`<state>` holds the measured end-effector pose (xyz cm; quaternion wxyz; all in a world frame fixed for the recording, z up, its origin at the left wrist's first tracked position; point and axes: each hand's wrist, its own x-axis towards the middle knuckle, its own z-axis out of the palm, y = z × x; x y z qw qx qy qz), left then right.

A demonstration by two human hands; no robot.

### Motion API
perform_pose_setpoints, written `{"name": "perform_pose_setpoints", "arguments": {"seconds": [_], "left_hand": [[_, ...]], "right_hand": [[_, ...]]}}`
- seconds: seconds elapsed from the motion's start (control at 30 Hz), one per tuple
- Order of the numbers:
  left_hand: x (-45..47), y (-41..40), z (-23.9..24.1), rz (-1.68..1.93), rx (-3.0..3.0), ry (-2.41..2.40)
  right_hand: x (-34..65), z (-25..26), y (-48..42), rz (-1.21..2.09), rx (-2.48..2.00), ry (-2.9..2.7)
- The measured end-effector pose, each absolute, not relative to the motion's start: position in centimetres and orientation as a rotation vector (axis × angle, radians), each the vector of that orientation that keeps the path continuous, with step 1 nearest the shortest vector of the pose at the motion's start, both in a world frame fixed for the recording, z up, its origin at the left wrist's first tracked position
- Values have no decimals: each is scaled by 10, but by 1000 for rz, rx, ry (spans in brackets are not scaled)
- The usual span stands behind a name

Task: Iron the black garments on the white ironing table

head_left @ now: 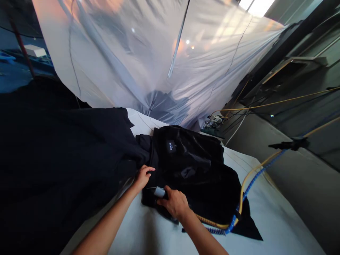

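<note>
A black garment [196,184] with a "GUESS" neck label [171,146] lies spread with its shiny lining up on the pale work surface. My right hand [176,203] is closed around the handle of a steam iron [159,192], which rests at the garment's near left edge. The iron's soleplate is mostly hidden by my hand and the dark cloth. Just up and left of the iron, my left hand [145,176] touches the garment's left side, index finger stretched out. Some of its fingers are hidden.
A yellow hose and a blue hose [245,193] loop from the iron to a black clamp [294,143] at right. More dark cloth [66,159] is piled at left. Translucent sheeting [148,60] hangs behind the white table [289,216]. A cabled device [216,118] stands beyond it.
</note>
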<state>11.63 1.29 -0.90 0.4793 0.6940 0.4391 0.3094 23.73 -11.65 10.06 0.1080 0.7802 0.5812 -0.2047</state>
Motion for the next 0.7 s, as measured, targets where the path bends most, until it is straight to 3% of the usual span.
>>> {"name": "perform_pose_setpoints", "arguments": {"seconds": [0.37,0.7], "left_hand": [[98,14,-21,803,1668,1222],[82,-45,-23,354,1603,1501]], "right_hand": [[238,102,-92,-610,2323,1637],[228,105,-59,-609,2407,1523]]}}
